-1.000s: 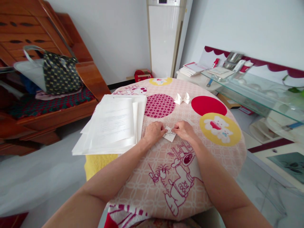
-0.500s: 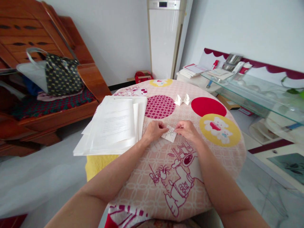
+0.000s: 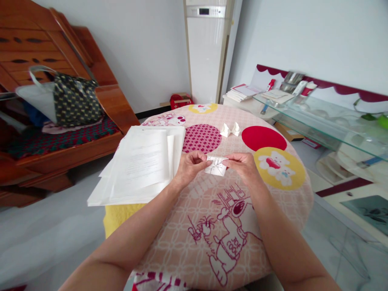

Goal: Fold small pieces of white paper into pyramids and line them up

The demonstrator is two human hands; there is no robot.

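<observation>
A small folded square of white paper (image 3: 216,167), with print and crease lines on its face, is between my two hands over the table. My left hand (image 3: 193,166) pinches its left edge between thumb and fingers. On the opposite edge my right hand (image 3: 243,165) grips it the same way, thumb on top. Beyond the hands stands a folded white paper shape (image 3: 230,129) with two raised points. Left of my left hand lies a stack of paper sheets (image 3: 145,161), the top one printed.
A patterned cloth covers the round table (image 3: 178,238). To the right is a glass shelf (image 3: 327,121) bearing papers and metal containers. A wooden bench (image 3: 75,149) with a dotted bag (image 3: 77,99) stands at left. An air conditioner (image 3: 206,52) is at the back.
The paper square has turned so that its edges lie level, and both hands now grip its opposite sides with thumbs on top. The view has shifted slightly.
</observation>
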